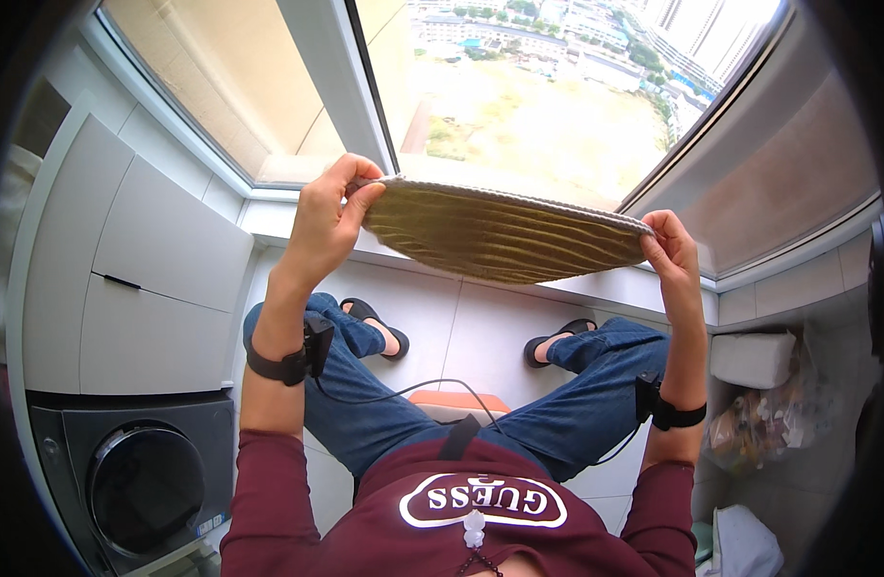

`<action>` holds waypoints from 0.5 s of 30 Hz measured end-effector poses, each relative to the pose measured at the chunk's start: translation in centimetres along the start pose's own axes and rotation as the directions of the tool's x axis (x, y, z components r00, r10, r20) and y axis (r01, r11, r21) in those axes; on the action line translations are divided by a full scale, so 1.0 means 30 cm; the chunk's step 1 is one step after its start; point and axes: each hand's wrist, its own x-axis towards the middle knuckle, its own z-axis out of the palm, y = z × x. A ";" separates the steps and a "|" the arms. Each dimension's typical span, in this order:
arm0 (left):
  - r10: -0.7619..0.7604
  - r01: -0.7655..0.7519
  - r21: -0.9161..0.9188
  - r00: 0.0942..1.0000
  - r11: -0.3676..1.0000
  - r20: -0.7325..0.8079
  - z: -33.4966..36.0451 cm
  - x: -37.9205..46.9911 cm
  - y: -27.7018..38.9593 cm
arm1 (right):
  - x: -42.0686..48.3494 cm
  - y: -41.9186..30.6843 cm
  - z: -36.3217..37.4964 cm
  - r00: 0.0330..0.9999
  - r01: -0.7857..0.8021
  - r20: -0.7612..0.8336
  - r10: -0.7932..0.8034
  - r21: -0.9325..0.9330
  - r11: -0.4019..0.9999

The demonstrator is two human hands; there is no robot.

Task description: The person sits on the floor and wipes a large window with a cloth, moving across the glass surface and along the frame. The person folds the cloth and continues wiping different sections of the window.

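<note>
An olive-green ribbed cloth [507, 234] with a pale grey braided edge is stretched between my hands, in front of the window and above the floor. At its left corner, my left hand [334, 216] pinches the edge between thumb and fingers. The opposite corner is gripped by my right hand [671, 245], which sits slightly lower in the picture. The braided edge runs nearly straight between the two grips. Below it the cloth sags in a shallow curve. Its far side is hidden from me.
Tall windows [543, 108] rise above a white ledge [622, 288]. On the left stand a pale cabinet [161, 288] and a dark front-loading washing machine [146, 483]. Bags of items [759, 425] lie at the right. A cable [413, 388] crosses my lap from a wrist-strapped device [316, 342].
</note>
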 end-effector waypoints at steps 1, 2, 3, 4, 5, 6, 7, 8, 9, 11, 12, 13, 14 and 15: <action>0.013 -0.013 -0.024 1.000 1.000 -0.002 0.003 0.003 0.012 | 0.004 0.021 -0.005 1.000 -0.003 0.002 0.003 -0.040 0.999; 0.032 -0.031 -0.039 0.999 0.999 0.025 0.002 0.008 0.025 | 0.007 0.047 -0.009 1.000 0.006 0.011 -0.005 -0.067 0.998; 0.053 -0.049 -0.049 0.995 0.998 0.084 0.004 0.016 0.039 | 0.009 0.072 -0.013 1.000 -0.018 0.019 0.021 -0.152 0.988; 0.076 -0.067 -0.063 0.987 0.996 0.144 0.009 0.028 0.054 | 0.011 0.099 -0.013 0.999 -0.028 0.031 0.036 -0.225 0.974; 0.105 -0.089 -0.088 0.975 0.992 0.196 0.013 0.042 0.068 | 0.011 0.118 -0.014 0.997 -0.037 0.052 0.053 -0.275 0.961; 0.121 -0.095 -0.103 0.953 0.990 0.277 0.017 0.058 0.083 | 0.006 0.133 -0.009 0.993 -0.071 0.078 0.094 -0.258 0.964; 0.111 -0.054 -0.175 0.936 0.983 0.335 0.022 0.071 0.100 | 0.003 0.139 -0.002 0.975 -0.169 0.073 0.208 -0.359 0.918; 0.116 -0.015 -0.256 0.916 0.966 0.385 0.028 0.084 0.117 | -0.004 0.138 0.013 0.983 -0.072 0.118 0.142 -0.461 0.884; 0.127 0.025 -0.328 0.891 0.944 0.435 0.036 0.095 0.136 | -0.010 0.132 0.040 0.974 -0.078 0.130 0.184 -0.573 0.816; 0.201 0.073 -0.461 0.832 0.884 0.517 0.052 0.114 0.170 | -0.018 0.096 0.095 0.950 0.005 0.277 0.146 -0.479 0.878; 0.248 0.067 -0.492 0.800 0.868 0.546 0.064 0.122 0.184 | -0.020 0.068 0.124 0.918 0.047 0.391 0.071 -0.286 0.957; 0.282 0.069 -0.512 0.768 0.856 0.574 0.075 0.127 0.194 | -0.029 0.057 0.191 0.901 0.071 0.433 -0.033 -0.073 0.995; 0.291 0.110 -0.525 0.728 0.844 0.621 0.088 0.131 0.198 | -0.029 0.047 0.250 0.863 0.114 0.497 -0.094 -0.010 0.993; 0.288 0.132 -0.510 0.693 0.850 0.661 0.091 0.138 0.193 | -0.038 0.036 0.302 0.855 0.143 0.506 -0.108 -0.030 0.989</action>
